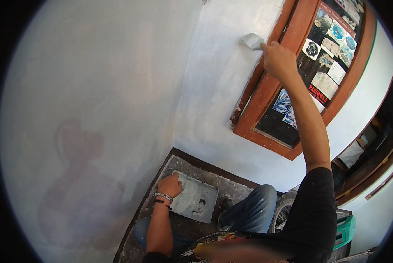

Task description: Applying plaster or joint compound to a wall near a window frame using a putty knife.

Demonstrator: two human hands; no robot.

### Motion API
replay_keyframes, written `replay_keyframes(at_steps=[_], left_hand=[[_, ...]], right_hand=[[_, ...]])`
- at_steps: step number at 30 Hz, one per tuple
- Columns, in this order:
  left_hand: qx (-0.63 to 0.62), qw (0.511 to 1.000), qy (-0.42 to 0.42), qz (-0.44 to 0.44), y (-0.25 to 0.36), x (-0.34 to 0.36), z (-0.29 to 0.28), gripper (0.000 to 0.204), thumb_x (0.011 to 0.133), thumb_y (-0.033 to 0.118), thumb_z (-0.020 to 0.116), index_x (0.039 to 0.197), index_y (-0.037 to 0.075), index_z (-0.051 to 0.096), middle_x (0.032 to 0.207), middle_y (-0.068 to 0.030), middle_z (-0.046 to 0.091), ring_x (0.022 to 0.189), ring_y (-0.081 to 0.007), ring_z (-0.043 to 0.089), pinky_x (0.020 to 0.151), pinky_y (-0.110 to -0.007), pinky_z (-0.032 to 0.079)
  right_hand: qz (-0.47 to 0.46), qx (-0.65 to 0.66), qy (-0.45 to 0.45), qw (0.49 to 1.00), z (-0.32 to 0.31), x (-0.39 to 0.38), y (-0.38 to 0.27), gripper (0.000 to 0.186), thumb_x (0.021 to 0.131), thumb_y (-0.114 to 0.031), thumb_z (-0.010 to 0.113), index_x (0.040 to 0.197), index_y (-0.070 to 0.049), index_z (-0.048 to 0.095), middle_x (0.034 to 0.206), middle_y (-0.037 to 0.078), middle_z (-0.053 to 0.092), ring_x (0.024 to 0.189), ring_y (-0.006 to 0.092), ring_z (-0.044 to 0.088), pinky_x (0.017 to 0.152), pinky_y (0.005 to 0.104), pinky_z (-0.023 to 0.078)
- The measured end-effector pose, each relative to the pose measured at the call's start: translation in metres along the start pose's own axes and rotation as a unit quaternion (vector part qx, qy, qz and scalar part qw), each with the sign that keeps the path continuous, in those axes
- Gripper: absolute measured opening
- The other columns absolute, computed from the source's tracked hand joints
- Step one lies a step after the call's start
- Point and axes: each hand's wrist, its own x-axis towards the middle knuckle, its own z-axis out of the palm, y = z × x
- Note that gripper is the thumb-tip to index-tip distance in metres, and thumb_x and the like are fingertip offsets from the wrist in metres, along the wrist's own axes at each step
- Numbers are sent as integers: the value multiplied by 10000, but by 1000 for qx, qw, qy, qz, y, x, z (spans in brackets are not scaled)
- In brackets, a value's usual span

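Holds a scraper (pixel 251 41) at the upper middle of the frame, over the white wall (pixel 214 83) and close beside the brown window frame (pixel 261 105). Hard to tell contact from a small gap between blade and wall. Keyed to that scraper: the right hand (pixel 280 61), closed round the handle, at the end of an arm stretched up from the lower right.

Steadies a grey tray (pixel 209 197) in the lower middle with the left hand (pixel 169 186), apparently clamped on the upper left corner, above a dusty ledge (pixel 233 187).

By the look of things, fairly far along: pale coating already over most of the white wall and across the broad grey wall (pixel 95 65) at the left of the frame. Not even all over, though, with cloudy bright streaks near the corner and duller patches towards the lower left. Probably left to smooth or fill: the strip along the window frame, rough and chipped near the bottom end. In the tray, mostly a whitish smear with a dark spot towards the right. Impossible to tell wet coating from dry here.
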Motion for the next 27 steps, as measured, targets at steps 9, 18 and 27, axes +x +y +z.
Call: replay_keyframes(at_steps=[9,18,27], left_hand=[[2,998,-42,-38,7,4,-8,323,816,238,573,1084,60,543,981,-177,644,937,-353,604,794,-463,461],[-2,1000,-20,-18,9,7,-5,299,811,227,570,1045,43,537,907,-189,646,874,-361,616,746,-473,466],[2,1000,7,2,0,9,1,278,808,215,572,1011,31,523,838,-194,648,813,-368,625,692,-485,470]], right_hand=[[-40,-49,91,994,20,18,13,420,790,-41,503,1189,-160,559,951,95,588,750,272,650,586,401,518],[-104,-86,47,990,6,23,52,402,768,-53,529,1148,-165,597,949,78,593,781,260,646,628,386,521],[-67,-83,60,992,12,33,47,477,771,-35,530,1196,-246,577,958,56,585,806,256,641,631,378,531]])
